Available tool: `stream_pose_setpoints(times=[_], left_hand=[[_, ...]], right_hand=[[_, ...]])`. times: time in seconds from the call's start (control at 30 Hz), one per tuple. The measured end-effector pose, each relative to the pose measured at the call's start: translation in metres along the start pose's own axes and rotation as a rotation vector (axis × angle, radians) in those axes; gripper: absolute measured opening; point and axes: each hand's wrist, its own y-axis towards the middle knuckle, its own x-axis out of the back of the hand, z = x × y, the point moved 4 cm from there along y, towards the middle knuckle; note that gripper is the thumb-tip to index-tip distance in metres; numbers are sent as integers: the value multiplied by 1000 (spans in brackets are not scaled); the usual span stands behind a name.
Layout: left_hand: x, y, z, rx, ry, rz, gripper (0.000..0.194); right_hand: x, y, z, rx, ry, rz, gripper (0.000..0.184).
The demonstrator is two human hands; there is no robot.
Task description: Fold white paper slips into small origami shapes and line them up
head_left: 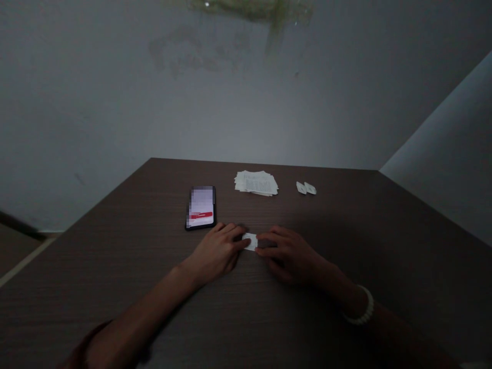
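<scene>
We have the slip (252,240) at the middle of the frame, a little below centre, between our two hands and over the table (115,251). Our left hand (221,249) grasps its left end, the thumb reaching onto the upper face; our right hand (292,256) grasps its right edge with the fingertips. How hard either one squeezes we cannot tell, nor whether the slip's underside touches the table.

We judge it thin and very light, more like paper than card, so it should bend and crease readily and could tear under a sharp pull. It may slide easily on the smooth tabletop. The edges at either end look the best places to take hold, with a soft pinch, leaving the middle uncrushed.

Its pale face is turned up toward us. The upper edge slopes slightly down toward the right of the frame. The long axis seems to run left to right, but our fingers cover both ends, so we cannot be sure. Any marks on it are too small and dim to show which way up it reads.

The phone (202,201) lies left of centre, near our left hand; the stack (256,183) sits above the slip in the frame, and two scraps (311,189) lie right of that.
</scene>
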Motion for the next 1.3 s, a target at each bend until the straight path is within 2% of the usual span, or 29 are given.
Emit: stream_pose_setpoints(times=[0.2, 0.37, 0.47, 0.6, 0.77, 0.83, 1.07, 1.2, 1.3], left_hand=[[2, 2, 0, 6, -22, 11, 25], [-2, 0, 5, 46, -108, -54, 27], [-4, 1, 7, 63, -163, -85, 25], [-3, 2, 7, 71, -157, -99, 22], [-4, 1, 5, 71, -160, -94, 19], [-3, 1, 4, 77, -161, -93, 20], [-1, 2, 3, 62, -143, -97, 20], [-2, 3, 4, 73, -160, -98, 18], [-4, 4, 7, 130, -189, -117, 14]], right_hand=[[0, 3, 0, -18, 28, -8, 29], [-1, 3, -2, 0, 43, -42, 26], [-1, 5, -5, -23, 79, -81, 17], [-4, 9, -11, -139, 95, -135, 11], [-8, 11, -18, -325, 49, -203, 22], [-10, 11, -18, -366, 50, -221, 20], [-13, 14, -20, -440, 115, -256, 9], [-14, 14, -21, -457, 182, -290, 9], [-14, 14, -22, -476, 206, -311, 9]])
